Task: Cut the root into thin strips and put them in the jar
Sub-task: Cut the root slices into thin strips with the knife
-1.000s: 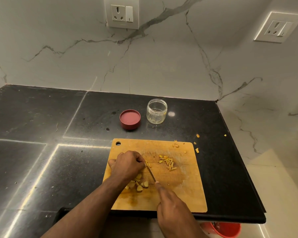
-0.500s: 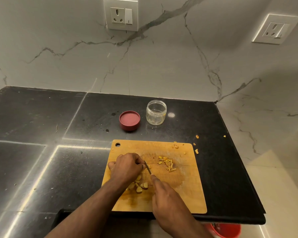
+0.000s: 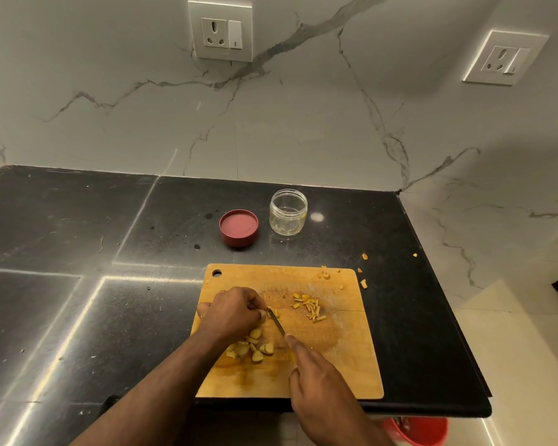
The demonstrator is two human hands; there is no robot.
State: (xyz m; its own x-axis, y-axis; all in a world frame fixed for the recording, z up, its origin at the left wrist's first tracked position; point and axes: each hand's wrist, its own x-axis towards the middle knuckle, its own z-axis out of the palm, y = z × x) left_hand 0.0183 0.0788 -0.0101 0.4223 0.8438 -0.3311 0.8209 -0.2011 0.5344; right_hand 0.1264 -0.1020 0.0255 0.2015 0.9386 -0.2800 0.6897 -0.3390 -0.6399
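Observation:
On the wooden cutting board (image 3: 335, 365) my left hand (image 3: 231, 313) pins a small piece of yellow root under its fingertips. My right hand (image 3: 319, 384) grips a knife (image 3: 277, 323), index finger along the spine, with the blade tip touching the root beside my left fingers. A heap of thin yellow strips (image 3: 310, 307) lies to the right of the blade. Several thicker root slices (image 3: 253, 347) lie under my left wrist. The clear glass jar (image 3: 288, 212) stands open behind the board, apparently empty.
A red lid (image 3: 239, 227) rests upside down to the left of the jar. Small root scraps (image 3: 364, 283) dot the black counter (image 3: 78, 252) by the board's far right corner. The counter ends at right and front; a red bucket (image 3: 416, 431) sits below.
The knife slid up close to my left fingers, then drew back a little down and right. My left hand stayed on the root piece.

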